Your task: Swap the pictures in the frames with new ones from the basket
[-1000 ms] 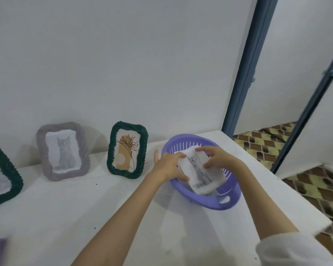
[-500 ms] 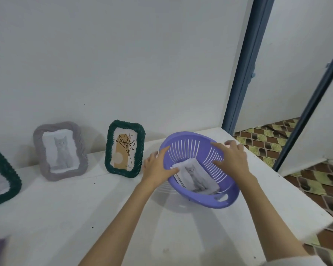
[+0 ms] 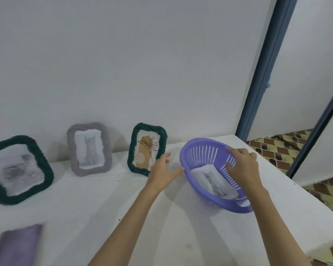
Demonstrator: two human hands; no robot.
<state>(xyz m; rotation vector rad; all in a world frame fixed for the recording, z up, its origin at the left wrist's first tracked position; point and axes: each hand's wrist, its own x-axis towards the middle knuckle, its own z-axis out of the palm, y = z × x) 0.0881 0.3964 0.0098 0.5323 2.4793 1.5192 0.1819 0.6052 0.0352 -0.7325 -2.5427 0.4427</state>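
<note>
Three frames (image 3: 88, 149), one basket (image 3: 200, 150), two hands (image 3: 162, 172).

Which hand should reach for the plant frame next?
Left. The left hand is open between the basket and the plant frame, closest to it; the right hand is over the basket.

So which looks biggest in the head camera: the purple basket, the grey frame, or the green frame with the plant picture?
1. Purple basket, clearly biggest.
2. Grey frame and green frame with the plant picture: they look alike, so no ranking.

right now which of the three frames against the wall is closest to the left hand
The dark green frame with the plant drawing, just beside the left hand; the grey cat frame and other green frame stand farther left.
</note>
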